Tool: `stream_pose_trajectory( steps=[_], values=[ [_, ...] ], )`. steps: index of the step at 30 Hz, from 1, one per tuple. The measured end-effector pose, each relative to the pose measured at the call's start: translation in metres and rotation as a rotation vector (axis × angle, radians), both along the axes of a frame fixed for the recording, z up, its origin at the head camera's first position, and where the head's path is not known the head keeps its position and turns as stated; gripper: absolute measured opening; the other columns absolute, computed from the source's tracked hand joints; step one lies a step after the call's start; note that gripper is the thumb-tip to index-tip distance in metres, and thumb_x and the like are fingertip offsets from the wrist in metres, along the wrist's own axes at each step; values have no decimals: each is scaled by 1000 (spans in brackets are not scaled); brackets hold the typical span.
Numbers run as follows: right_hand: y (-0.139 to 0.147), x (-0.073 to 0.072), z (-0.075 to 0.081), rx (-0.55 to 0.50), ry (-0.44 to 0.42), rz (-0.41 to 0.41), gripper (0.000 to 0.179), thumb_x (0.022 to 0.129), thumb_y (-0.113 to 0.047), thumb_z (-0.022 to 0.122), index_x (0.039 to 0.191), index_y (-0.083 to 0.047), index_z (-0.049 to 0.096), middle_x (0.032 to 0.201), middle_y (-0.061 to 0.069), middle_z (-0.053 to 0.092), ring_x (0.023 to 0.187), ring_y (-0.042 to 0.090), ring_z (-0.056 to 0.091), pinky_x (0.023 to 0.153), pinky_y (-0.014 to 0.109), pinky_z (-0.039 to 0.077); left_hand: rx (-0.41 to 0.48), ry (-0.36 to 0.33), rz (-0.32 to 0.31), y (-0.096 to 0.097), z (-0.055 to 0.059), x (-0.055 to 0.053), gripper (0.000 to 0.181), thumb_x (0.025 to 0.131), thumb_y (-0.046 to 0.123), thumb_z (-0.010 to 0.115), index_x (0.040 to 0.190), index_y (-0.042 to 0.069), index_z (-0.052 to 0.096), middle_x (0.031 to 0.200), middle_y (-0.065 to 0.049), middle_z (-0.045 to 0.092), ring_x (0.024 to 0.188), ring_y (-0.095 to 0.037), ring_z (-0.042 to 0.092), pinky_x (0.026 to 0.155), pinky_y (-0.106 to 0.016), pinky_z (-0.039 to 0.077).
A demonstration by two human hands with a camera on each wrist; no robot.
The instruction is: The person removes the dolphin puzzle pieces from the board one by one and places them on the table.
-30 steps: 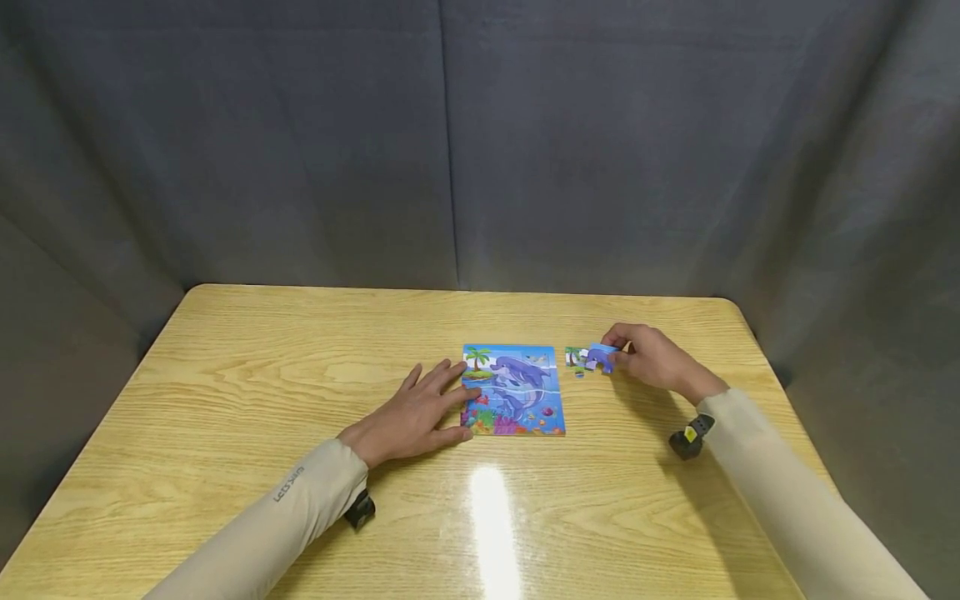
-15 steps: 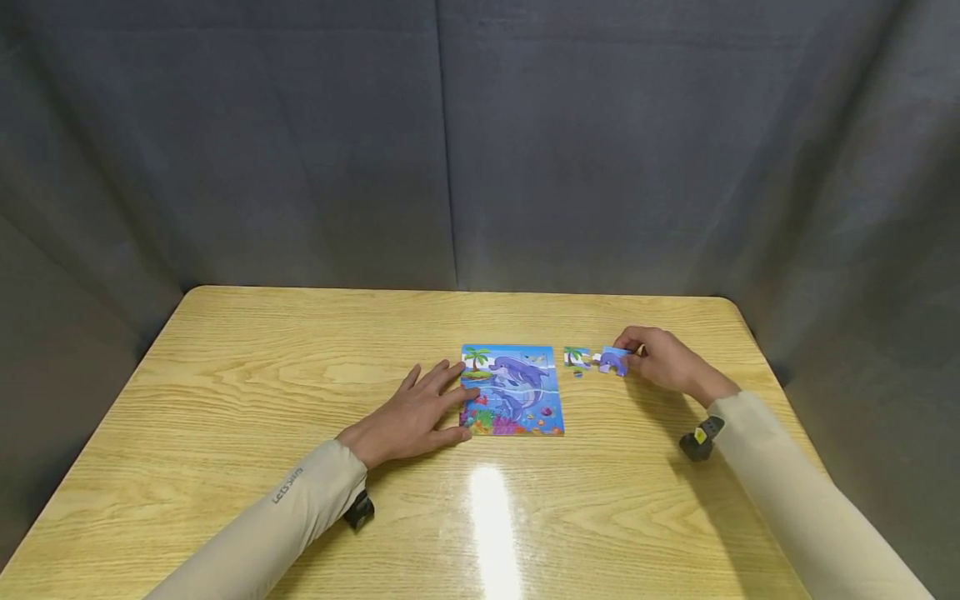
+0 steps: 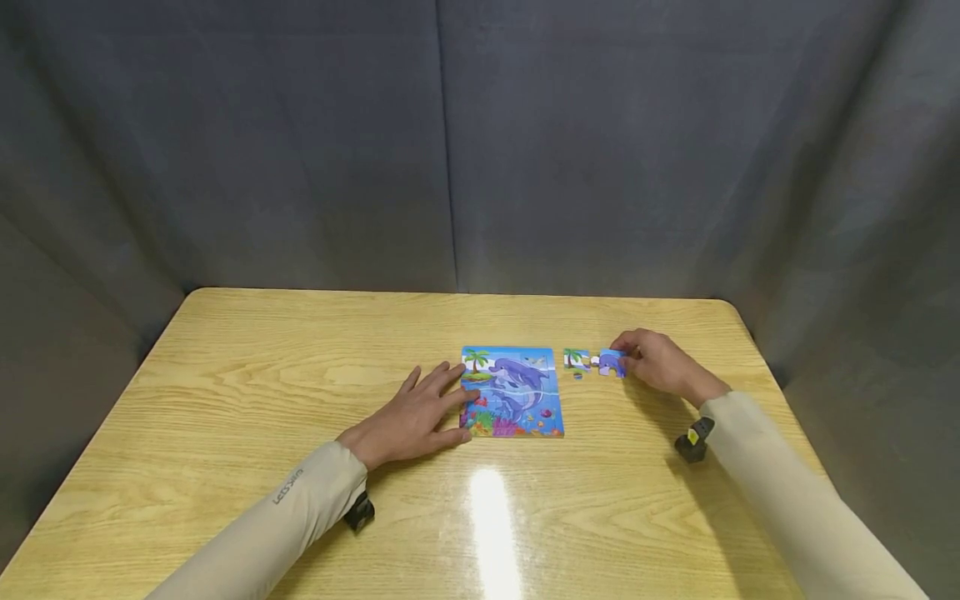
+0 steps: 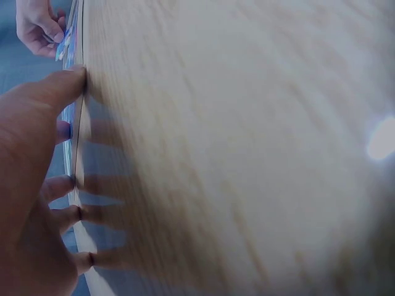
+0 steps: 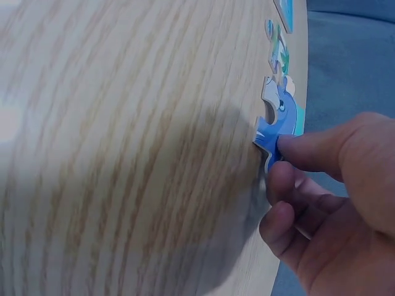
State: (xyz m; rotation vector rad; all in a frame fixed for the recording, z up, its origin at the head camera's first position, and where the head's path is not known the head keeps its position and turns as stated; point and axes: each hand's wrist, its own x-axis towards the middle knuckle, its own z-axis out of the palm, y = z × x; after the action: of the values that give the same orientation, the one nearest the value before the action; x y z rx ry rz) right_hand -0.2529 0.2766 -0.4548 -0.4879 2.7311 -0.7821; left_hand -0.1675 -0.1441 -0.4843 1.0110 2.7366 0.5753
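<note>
A square dolphin jigsaw puzzle [image 3: 517, 392] lies at the middle of the table. My left hand [image 3: 416, 412] is spread flat at its left side, thumb and fingertips on that edge. Right of the puzzle is a palm-tree puzzle piece [image 3: 574, 358] with a rounded tab on its lower side. My right hand [image 3: 660, 362] pinches a dolphin-head puzzle piece [image 3: 611, 362] by its right side. In the right wrist view this dolphin-head piece [image 5: 284, 117] shows blue, with the thumb on its face and its near edge slightly raised over the wood. Its tab points toward the palm-tree piece.
The wooden table [image 3: 300, 350] has rounded far corners. A dark grey curtain [image 3: 315, 167] hangs behind it and at both sides. Light glares off the wood [image 3: 491, 525] in front of the puzzle.
My right hand has drawn the dolphin-head piece to the right, away from the palm-tree piece, then a little back left. The left hand keeps its place.
</note>
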Motion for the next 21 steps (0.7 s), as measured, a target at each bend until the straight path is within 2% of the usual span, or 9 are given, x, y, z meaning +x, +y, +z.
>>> stream_pose_trajectory(
  steps=[7,21],
  values=[
    [-2,-2,-1,44,5,-7,22,102,4,60,121,5,72,112,21,69,94,26,56,78,35,47,-3,-1,-3,0,0,0,61,108,49,59,161,21,49,177,-18,25,167,-43,16,129,-76,13],
    [-8,-6,-5,64,18,-51,22,102,4,61,121,4,71,111,20,68,94,28,56,79,36,48,-2,-6,-3,0,-1,0,63,107,51,59,162,21,49,177,-18,25,167,-43,16,129,-75,13]
  ],
)
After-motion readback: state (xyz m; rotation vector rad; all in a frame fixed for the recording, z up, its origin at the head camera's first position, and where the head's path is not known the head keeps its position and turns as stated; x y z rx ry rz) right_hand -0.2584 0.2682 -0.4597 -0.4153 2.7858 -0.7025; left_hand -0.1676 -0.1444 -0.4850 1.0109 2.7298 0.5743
